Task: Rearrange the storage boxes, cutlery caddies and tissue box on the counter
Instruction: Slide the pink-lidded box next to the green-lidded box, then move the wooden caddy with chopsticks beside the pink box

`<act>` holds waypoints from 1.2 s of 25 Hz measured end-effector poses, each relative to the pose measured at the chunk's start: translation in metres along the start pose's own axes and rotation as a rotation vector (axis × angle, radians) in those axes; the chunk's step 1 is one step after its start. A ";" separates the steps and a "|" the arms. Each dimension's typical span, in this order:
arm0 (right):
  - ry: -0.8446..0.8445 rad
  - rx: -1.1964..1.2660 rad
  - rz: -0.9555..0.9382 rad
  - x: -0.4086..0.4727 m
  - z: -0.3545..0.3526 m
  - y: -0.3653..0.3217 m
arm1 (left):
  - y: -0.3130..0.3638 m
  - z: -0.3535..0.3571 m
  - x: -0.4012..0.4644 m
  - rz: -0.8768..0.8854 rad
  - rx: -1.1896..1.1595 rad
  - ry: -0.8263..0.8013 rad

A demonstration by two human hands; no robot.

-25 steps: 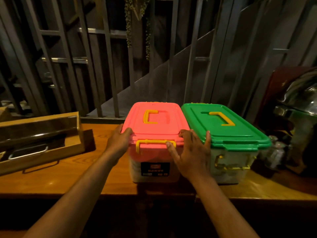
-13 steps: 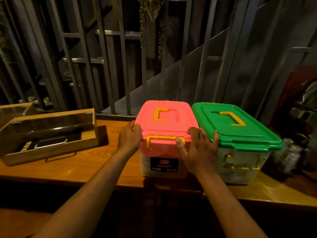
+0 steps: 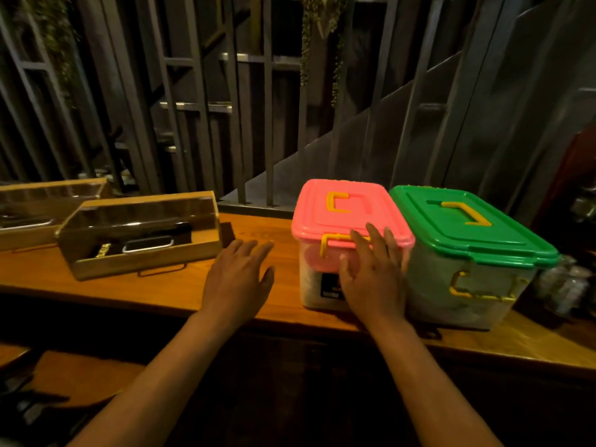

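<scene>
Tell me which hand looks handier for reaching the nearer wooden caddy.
Probably the left hand: it hovers open over bare counter, near the nearer wooden caddy. The right hand is in front of the pink-lidded plastic box.

Looks like a restaurant or café service area, dimly lit. Long wooden tabletop (image 3: 167, 285) in warm orange tone, carrying two wooden cutlery caddies (image 3: 142, 233) with clear lids and metal handles. Beside them, lidded plastic storage boxes (image 3: 351, 214), one pink and one green, with yellow handles. Behind, dark vertical metal slats (image 3: 206, 108) and a staircase side panel (image 3: 354, 146), with trailing green plants (image 3: 322, 37) hung from above as decoration. At far right, blurred glassware (image 3: 564, 285).
</scene>
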State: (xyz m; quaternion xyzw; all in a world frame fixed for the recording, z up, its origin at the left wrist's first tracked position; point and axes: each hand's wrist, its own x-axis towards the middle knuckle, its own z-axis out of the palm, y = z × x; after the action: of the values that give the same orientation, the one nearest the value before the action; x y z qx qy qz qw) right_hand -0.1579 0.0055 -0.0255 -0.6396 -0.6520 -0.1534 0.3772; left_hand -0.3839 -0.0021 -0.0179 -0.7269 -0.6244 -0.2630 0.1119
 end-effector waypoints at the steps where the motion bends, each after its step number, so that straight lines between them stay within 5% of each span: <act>1: -0.005 -0.002 -0.026 -0.006 0.002 -0.021 | -0.017 -0.007 -0.004 0.026 0.033 0.020; 14: -0.293 0.224 -0.016 -0.050 0.119 -0.262 | -0.273 -0.057 -0.054 -0.140 0.094 -0.063; 30: -0.508 0.376 -0.302 0.072 0.290 -0.380 | -0.428 -0.019 0.092 -0.641 -0.148 -0.039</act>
State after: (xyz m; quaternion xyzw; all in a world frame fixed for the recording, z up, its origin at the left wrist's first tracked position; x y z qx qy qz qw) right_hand -0.5973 0.2041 -0.0622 -0.4733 -0.8290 0.0793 0.2873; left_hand -0.7952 0.1502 -0.0252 -0.5046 -0.8025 -0.3156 -0.0415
